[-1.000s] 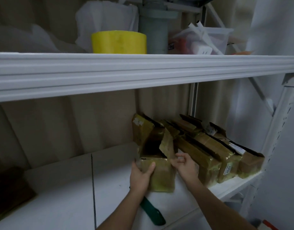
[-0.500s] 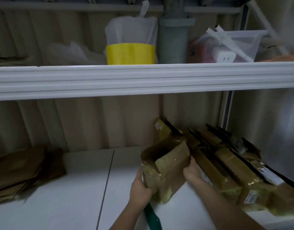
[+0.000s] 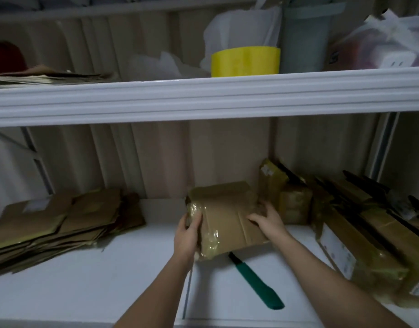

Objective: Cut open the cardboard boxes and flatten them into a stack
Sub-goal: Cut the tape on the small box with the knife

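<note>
Box (image 3: 227,218) under flattening is shown on the lower shelf (image 3: 109,287), between the stack of flattened cardboard (image 3: 61,223) at the left and the row of unopened boxes (image 3: 360,237) at the right. The left hand (image 3: 188,234) is wrapped round the box's taped left end, with the thumb on top and the fingers (image 3: 196,221) curled over the edge. The right hand (image 3: 267,221) is laid on the upper panel near the right end, its fingers (image 3: 254,218) bent over the cardboard and pressing down; whether they hook under an edge cannot be told. A green-handled knife (image 3: 255,280) lies on the shelf just in front of the box, its blade end hidden beneath the near edge.

The step in hand is judged to be the collapsing of the cut box. It is done best when pressure is applied along the existing creases, so that opposite corners are pushed together and the panels fold rather than buckle. The shiny tape on the left end may resist; any seam found uncut is better slit with the knife than torn. The blade under the box should be kept in mind while weight is put on the panel. Once flat, the box is to be slid left onto the stack.

On the upper shelf (image 3: 203,98) a yellow roll of tape (image 3: 245,61) stands.
</note>
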